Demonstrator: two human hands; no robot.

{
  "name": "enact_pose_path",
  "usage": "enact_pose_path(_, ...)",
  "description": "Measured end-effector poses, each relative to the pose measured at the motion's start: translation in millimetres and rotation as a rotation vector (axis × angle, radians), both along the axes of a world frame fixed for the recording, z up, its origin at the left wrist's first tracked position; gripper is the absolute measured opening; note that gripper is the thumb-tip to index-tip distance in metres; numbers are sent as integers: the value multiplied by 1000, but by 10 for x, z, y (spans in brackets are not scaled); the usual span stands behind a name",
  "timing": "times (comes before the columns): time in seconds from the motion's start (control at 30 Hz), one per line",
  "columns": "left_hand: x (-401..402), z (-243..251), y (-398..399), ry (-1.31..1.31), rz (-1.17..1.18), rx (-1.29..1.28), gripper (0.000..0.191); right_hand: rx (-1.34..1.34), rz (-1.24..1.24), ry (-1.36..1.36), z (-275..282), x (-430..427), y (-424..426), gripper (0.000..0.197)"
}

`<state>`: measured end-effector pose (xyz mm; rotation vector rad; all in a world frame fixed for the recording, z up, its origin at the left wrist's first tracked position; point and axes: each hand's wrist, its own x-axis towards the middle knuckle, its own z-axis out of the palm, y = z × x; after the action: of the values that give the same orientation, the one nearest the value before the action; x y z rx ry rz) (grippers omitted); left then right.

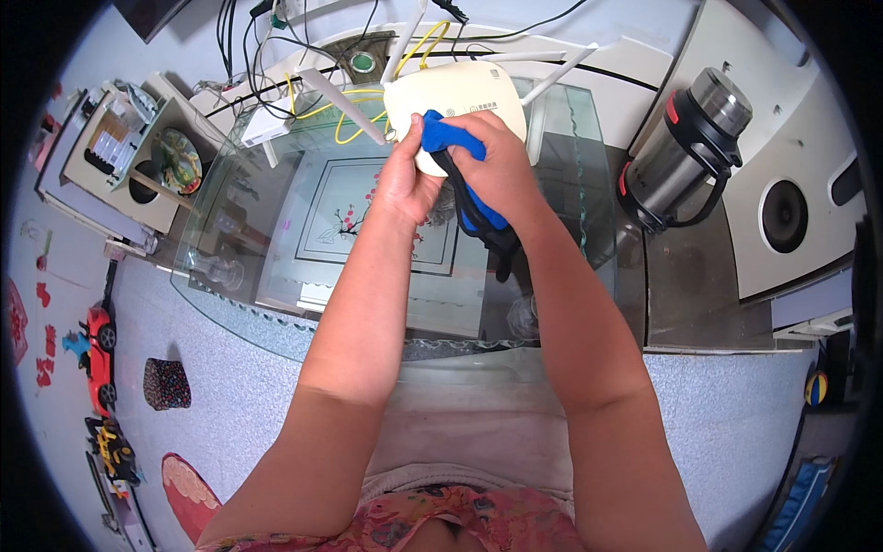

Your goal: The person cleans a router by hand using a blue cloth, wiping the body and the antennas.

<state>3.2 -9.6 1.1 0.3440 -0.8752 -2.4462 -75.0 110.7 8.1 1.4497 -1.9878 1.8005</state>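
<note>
A cream-white Wi-Fi router (452, 90) with several white antennas is held up over the glass stand. My left hand (407, 172) grips its near left edge, thumb on top. My right hand (500, 159) holds a blue and black cloth (476, 200) bunched against the router's near face; the cloth's dark end hangs below. Yellow cables (431, 45) lead from the router's far side. A smaller white box (268, 123) with cables lies on the glass at the left.
The wavy-edged glass top (579, 207) spans the stand before me. A steel vacuum flask (683, 148) with a black handle stands at the right beside a white speaker (784, 215). Tangled black cables (259, 69) run along the back. A round green-and-yellow plate (176, 160) stands at the left.
</note>
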Motion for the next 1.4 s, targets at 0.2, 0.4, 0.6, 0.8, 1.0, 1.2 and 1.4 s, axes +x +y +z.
enact_pose_path(0.2,0,65,81,16,-7,-54,55,-9,-514,-130,-122,-278,23,32)
enact_pose_path(0.4,1,64,80,14,0,-58,54,45,-501,-109,-101,-236,55,32)
enact_pose_path(0.6,-2,0,6,7,-16,-14,45,-3,-77,33,8,34,14,33)
enact_pose_path(0.8,-7,32,41,6,-17,-45,49,-138,-347,-43,-72,-161,-25,30)
enact_pose_path(1.0,-21,34,63,28,3,-70,54,37,-583,-144,-163,-372,61,31)
enact_pose_path(1.2,-6,-1,9,35,2,-38,49,-21,-133,26,-39,-23,0,32)
enact_pose_path(1.4,-12,3,4,24,-26,-17,47,-106,-209,-23,-53,-88,-17,31)
